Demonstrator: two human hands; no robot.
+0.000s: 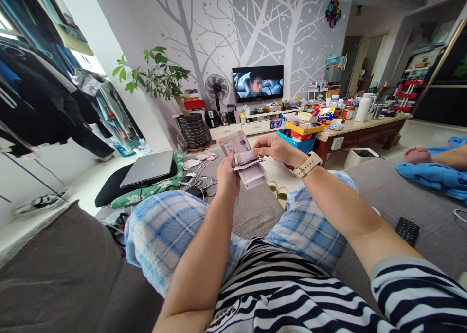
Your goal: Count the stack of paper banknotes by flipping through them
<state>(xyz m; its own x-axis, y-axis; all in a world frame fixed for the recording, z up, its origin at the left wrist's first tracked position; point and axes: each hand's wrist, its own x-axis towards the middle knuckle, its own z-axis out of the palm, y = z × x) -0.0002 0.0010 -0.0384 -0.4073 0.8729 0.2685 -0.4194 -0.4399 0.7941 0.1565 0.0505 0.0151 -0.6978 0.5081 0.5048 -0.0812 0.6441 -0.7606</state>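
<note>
A bunch of pale purple banknotes point(238, 144) is fanned out in front of me, above the grey sofa seat. My left hand point(227, 176) is closed round their left side, the thumb lying on top. From the right, my right hand point(279, 149) reaches over and pinches the edge of a banknote in the middle of the bunch. Lower notes hang down towards the sofa. How many there are cannot be told. A watch with a beige strap point(308, 165) is on my right wrist.
To the left, a laptop point(148, 169) rests on a green cushion point(177, 170), beside white cables point(200, 177). A remote control point(407, 231) lies on the sofa at right, near another person's foot point(418, 154). Ahead stands a cluttered coffee table point(359, 127).
</note>
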